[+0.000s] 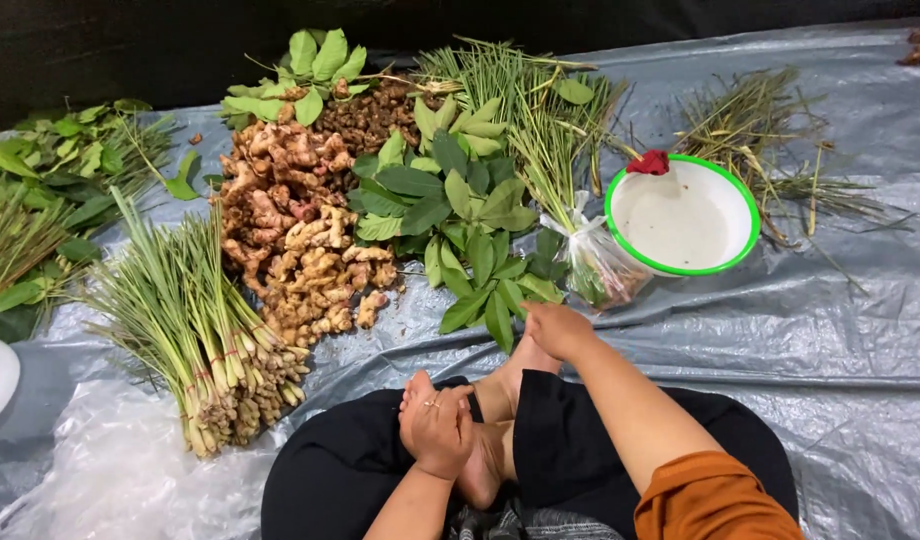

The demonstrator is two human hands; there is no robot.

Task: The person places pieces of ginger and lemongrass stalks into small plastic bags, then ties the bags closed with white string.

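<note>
I sit cross-legged in black trousers on a grey plastic sheet [840, 330]. My left hand [438, 430] rests closed on my bare foot and holds nothing that I can see. My right hand [557, 330] reaches forward, fingers curled, at the near edge of a bunch of green leaves [460, 215]; whether it grips a leaf is hidden. A pile of ginger roots [300, 235] lies left of the leaves. A bundle of lemongrass stalks [205, 335] lies at the near left.
A white bowl with a green rim [737, 255] stands at the right, a red cloth [648, 162] on its edge. A clear bag of greens [600, 265] leans beside it. Loose grass stalks [760, 130] and more leaves [50, 170] lie around.
</note>
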